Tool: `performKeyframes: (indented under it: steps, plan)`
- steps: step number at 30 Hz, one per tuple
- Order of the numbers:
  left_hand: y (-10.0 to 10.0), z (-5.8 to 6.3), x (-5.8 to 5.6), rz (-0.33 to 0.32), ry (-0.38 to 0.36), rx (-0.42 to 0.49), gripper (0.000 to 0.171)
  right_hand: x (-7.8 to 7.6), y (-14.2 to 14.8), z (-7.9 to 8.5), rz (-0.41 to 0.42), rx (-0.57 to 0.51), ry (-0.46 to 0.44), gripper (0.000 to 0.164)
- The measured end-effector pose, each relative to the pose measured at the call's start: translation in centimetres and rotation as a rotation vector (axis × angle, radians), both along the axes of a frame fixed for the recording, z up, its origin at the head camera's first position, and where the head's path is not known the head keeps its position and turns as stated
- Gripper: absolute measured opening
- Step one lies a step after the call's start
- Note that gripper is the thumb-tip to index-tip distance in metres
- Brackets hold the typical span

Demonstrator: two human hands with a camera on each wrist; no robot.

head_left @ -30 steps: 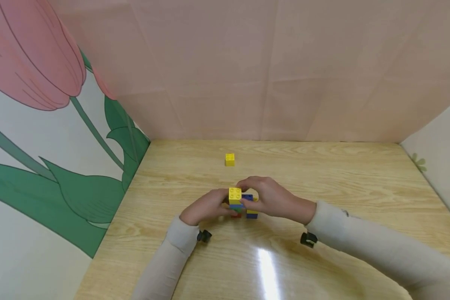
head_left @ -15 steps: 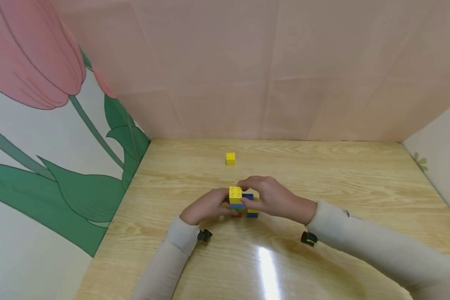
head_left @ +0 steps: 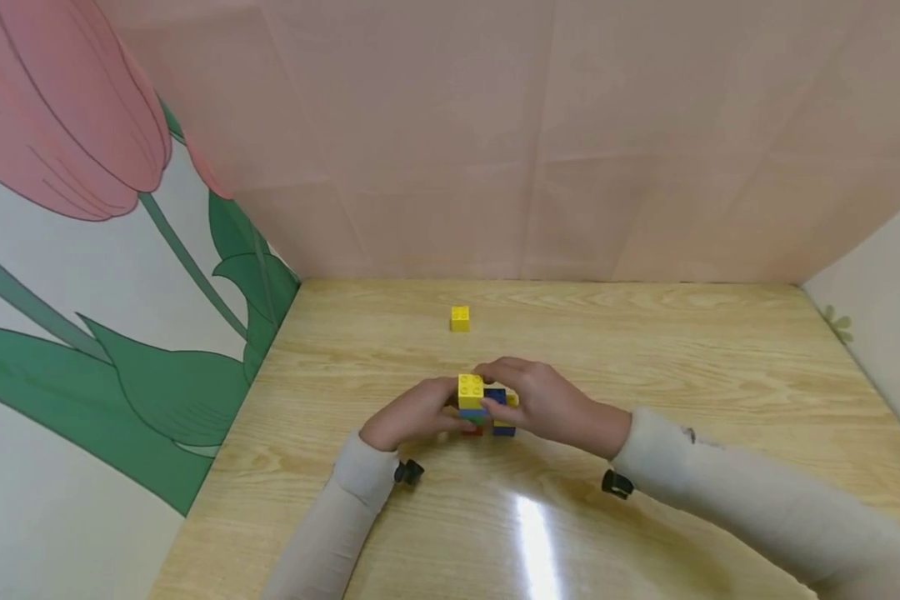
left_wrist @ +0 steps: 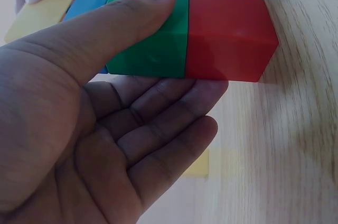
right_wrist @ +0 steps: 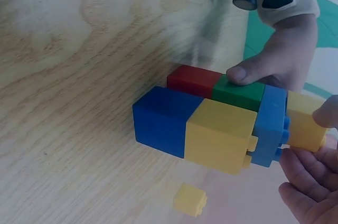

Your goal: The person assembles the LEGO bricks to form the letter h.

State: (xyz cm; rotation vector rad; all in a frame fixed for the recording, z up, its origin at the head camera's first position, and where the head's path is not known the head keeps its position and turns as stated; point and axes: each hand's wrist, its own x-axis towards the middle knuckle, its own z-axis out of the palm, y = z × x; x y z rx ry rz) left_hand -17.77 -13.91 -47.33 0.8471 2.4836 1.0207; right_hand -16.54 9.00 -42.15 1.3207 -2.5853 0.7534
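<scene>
Two short columns of toy building blocks stand side by side on the table. One has a red block under a green block; the other has a dark blue block under a yellow block. A lighter blue brick bridges them, and a yellow top block sits on it above the green one. My left hand grips the green block, thumb on one face and fingers against the opposite one. My right hand pinches the yellow top block between thumb and fingers.
A loose yellow block lies farther back on the wooden table. Behind the table rises a pink cloth backdrop, with a tulip-printed panel along the left. Black wrist cameras hang below both sleeves.
The right hand and wrist have dipped slightly, its grip kept on the yellow top block. The left hand and the blocks look the same.
</scene>
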Motion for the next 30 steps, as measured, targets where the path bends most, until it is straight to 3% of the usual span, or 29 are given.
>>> performKeyframes:
  steps: [6,12,19,22,27,30]
  plan:
    - [0.03,-0.15,0.01,-0.006,0.006,-0.003,0.04,0.07,-0.02,-0.53,0.03,0.002,0.138,0.039]
    - [0.04,-0.14,-0.03,-0.005,0.012,-0.012,0.043,0.05,0.03,-0.59,0.046,0.007,0.212,0.039]
    - [0.02,0.02,-0.01,-0.009,0.022,-0.011,0.049,0.24,0.06,-0.41,0.077,0.062,0.375,0.043]
    - [0.02,0.02,0.0,-0.011,0.023,-0.009,0.048,0.24,0.03,-0.34,0.073,0.065,0.356,0.042]
    - [-0.01,-0.03,0.07,-0.005,0.015,-0.003,0.042,0.14,-0.14,-0.19,0.04,0.04,0.22,0.038]
    - [0.02,-0.11,0.06,-0.006,0.014,-0.002,0.04,0.16,-0.13,-0.15,0.032,0.04,0.188,0.038]
